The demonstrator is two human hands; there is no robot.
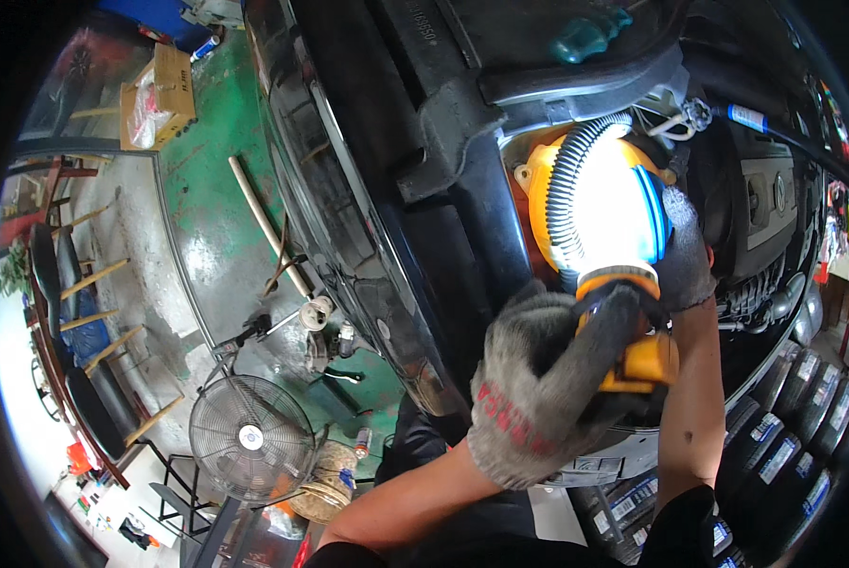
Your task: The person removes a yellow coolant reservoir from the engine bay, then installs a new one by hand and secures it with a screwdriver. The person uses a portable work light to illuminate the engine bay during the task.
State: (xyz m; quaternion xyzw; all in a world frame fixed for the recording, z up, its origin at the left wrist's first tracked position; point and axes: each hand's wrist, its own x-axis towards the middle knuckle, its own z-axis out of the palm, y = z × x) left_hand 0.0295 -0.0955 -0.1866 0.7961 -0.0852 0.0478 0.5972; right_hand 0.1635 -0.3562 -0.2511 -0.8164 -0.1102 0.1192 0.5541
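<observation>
My left hand (538, 388), in a grey knit glove with red print, is closed round a yellow and black work light (650, 363). Its lit head (619, 275) throws a strong glare up into the engine bay. In that glare lies a rounded yellow-orange part (540, 210), with a black corrugated hose (562, 180) curving over it. A blue ribbed piece (654, 213) sits at the part's right side. My right hand (687, 256), gloved in grey too, is against this blue piece; its fingers are mostly hidden. The glare washes out the middle.
Black car front trim (443, 237) runs along the left of the bay. A teal translucent object (590, 36) lies on top. Stacked tyres (775, 454) stand lower right. A floor fan (251, 437), a cardboard box (159, 95) and chairs (93, 407) are on the left.
</observation>
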